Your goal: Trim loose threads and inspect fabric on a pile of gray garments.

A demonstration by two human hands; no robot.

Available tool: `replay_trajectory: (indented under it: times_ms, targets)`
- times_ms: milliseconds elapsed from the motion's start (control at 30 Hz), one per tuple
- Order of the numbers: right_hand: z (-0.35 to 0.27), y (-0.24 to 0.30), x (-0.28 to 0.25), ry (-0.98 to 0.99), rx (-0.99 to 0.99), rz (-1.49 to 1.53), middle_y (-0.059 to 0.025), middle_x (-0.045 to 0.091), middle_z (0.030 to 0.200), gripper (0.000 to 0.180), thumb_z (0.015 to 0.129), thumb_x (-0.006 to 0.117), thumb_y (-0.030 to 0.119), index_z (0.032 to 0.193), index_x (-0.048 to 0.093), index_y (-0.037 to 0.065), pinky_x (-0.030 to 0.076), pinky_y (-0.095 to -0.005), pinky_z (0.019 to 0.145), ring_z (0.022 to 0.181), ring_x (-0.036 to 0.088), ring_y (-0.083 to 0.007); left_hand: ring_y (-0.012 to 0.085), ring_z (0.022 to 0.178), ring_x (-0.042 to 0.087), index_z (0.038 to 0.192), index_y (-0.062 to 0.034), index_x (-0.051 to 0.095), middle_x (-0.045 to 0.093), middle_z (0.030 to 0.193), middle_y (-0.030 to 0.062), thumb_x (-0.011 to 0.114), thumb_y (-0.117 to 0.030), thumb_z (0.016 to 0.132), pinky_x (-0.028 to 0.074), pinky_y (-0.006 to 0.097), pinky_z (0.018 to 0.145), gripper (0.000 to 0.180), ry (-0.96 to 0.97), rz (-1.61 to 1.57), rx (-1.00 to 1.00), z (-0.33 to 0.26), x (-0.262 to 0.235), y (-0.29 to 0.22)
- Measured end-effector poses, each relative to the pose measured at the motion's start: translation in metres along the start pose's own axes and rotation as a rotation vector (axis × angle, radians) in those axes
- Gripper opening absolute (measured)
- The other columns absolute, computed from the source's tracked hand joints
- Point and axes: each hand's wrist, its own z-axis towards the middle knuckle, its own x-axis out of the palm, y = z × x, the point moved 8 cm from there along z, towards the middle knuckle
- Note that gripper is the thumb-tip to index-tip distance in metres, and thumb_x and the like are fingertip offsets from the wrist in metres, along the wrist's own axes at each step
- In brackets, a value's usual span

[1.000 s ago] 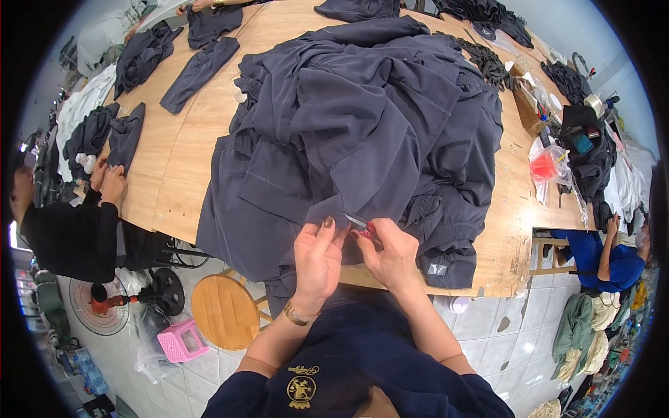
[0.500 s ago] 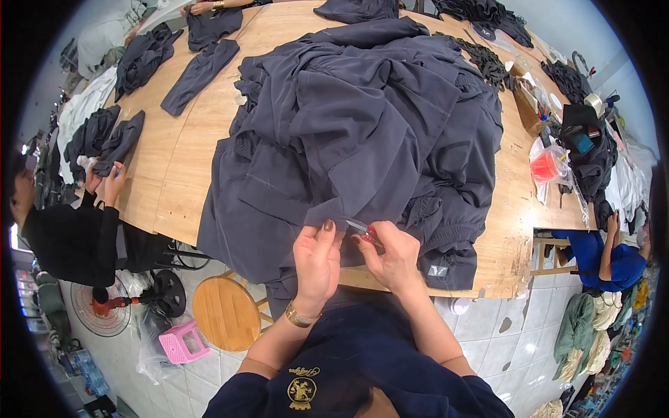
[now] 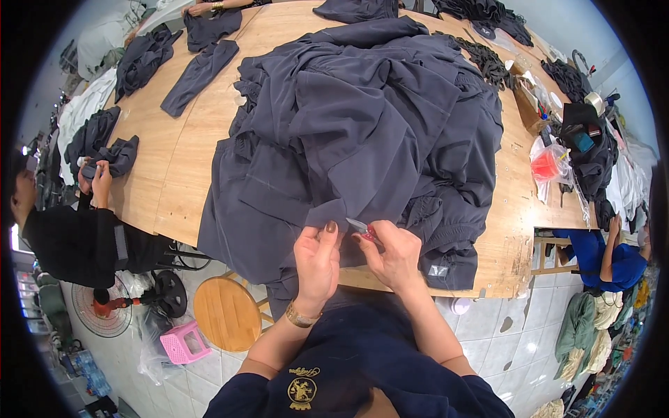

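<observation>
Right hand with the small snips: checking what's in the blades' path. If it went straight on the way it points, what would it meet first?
Most likely the dark grey garment, at the edge pinched by the left hand, just ahead of the right hand and its snips.

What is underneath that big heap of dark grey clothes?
The pile of grey garments lies on a wooden table, whose bare top shows around it. Whatever else lies beneath the pile is covered and cannot be seen.

Two hands, left hand [image 3: 317, 261] and right hand [image 3: 394, 254], are working one snipper [image 3: 364, 228]; one garment heap [image 3: 362, 132] is lying there; one stool [image 3: 226, 313] is standing; two co-workers are sitting nearby.
</observation>
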Motion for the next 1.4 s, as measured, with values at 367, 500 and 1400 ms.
replay_trajectory:
  times_ms: [367, 500, 1400]
  targets:
    - [0.000, 0.003, -0.001, 0.014, -0.034, -0.032, -0.0056, 0.054, 0.063, 0.023, 0.071, 0.074, 0.021, 0.076, 0.058, 0.006, 0.038, -0.0314, 0.048, 0.049, 0.051, -0.0232, 0.0121, 0.098, 0.055, 0.111, 0.0028, 0.054, 0.059, 0.108, 0.0068, 0.050, -0.006, 0.095, 0.044, 0.028, 0.091, 0.019, 0.015, 0.029, 0.018, -0.003, 0.000, -0.002]
    - [0.000, 0.004, -0.003, -0.022, -0.078, -0.066, -0.0017, 0.050, 0.060, 0.024, 0.075, 0.071, 0.025, 0.076, 0.053, 0.009, 0.034, -0.0301, 0.047, 0.048, 0.049, -0.0198, 0.0114, 0.097, 0.055, 0.110, 0.0032, 0.054, 0.059, 0.108, 0.0066, 0.050, -0.007, 0.095, 0.044, 0.026, 0.089, 0.019, 0.021, 0.067, 0.034, -0.003, -0.002, 0.000]
    - [0.016, -0.023, 0.002, -0.041, 0.257, 0.711, -0.0047, 0.047, 0.072, 0.014, 0.083, 0.052, -0.005, 0.087, 0.040, 0.001, 0.040, -0.0233, 0.060, 0.063, 0.045, -0.0104, 0.0283, 0.114, 0.052, 0.099, -0.0013, 0.064, 0.057, 0.115, 0.0138, 0.064, 0.000, 0.075, 0.045, 0.033, 0.089, 0.024, 0.215, 1.177, 0.516, 0.017, 0.026, -0.042]
